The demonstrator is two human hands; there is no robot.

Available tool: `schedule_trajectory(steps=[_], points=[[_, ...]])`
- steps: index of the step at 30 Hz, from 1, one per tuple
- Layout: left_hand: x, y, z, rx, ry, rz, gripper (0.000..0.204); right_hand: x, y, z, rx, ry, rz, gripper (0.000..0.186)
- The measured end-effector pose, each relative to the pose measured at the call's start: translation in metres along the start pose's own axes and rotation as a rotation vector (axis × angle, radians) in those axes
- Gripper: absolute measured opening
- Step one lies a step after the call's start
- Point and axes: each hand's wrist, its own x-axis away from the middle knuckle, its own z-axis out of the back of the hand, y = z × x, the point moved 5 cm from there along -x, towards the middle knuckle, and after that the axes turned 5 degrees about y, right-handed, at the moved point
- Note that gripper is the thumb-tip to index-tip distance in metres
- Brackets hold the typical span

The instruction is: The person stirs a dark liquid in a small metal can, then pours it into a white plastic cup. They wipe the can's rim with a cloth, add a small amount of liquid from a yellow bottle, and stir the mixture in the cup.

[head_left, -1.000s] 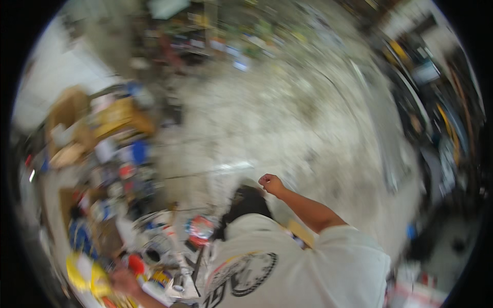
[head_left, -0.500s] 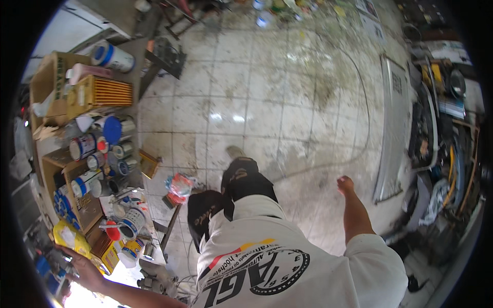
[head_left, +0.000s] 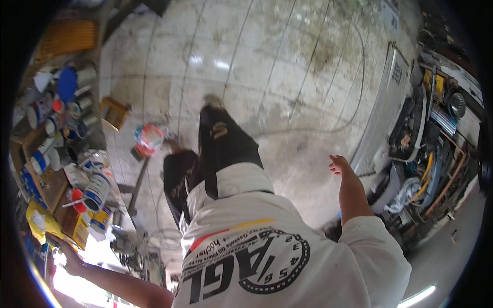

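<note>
My left hand [head_left: 72, 261] is stretched out at the lower left beside a cluttered table. Its fingers are apart and point toward a crumpled yellow plastic pack [head_left: 42, 220]. Whether a fingertip touches the pack is unclear against the bright glare. Near that hand stand a yellow-and-blue can [head_left: 101, 218] and a large white-and-blue can [head_left: 97, 190]. My right hand [head_left: 338, 165] hangs away from my body over the floor on the right. Its fingers are loosely curled, slightly apart, and nothing shows in them.
Several paint cans, a blue lid [head_left: 67, 83] and a cardboard box [head_left: 49, 179] crowd the table. On the floor lie a pink-red plastic bag [head_left: 149, 138] and a wooden frame [head_left: 114, 114]. A long grey panel [head_left: 377, 110] and piled car parts [head_left: 431, 154] line the right.
My view has turned, so table and floor things sit further left and higher. The left hand has drawn slightly back from the yellow pack. My right hand remains out at my side.
</note>
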Motion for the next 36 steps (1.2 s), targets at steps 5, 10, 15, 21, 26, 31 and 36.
schedule_trajectory(steps=[5,10,15,21,26,31,36], points=[[0.014,0.034,-0.027,-0.139,-0.077,-0.027,0.084,0.004,0.012,0.016,-0.038,-0.126,-0.072,0.063],[0.067,0.104,-0.075,-0.094,-0.310,0.046,0.088,-0.012,-0.037,0.135,-0.374,0.173,0.265,0.044],[0.123,0.114,-0.010,0.127,-0.264,-0.108,0.088,0.003,-0.192,0.118,-0.231,0.349,0.792,0.019],[0.136,0.153,0.104,-0.019,-0.271,0.060,0.082,0.276,-0.380,-0.201,0.152,0.445,1.718,0.022],[0.153,0.228,0.174,-0.133,-0.020,-0.146,0.093,0.735,-0.280,-0.481,0.232,-0.088,2.585,0.026],[0.149,0.245,0.179,-0.068,-0.021,-0.182,0.093,0.907,-0.122,-0.576,0.601,-0.454,3.208,0.031],[0.177,0.314,0.179,0.028,-0.185,-0.065,0.093,0.921,-0.051,-0.539,0.856,-0.731,3.423,0.036]])
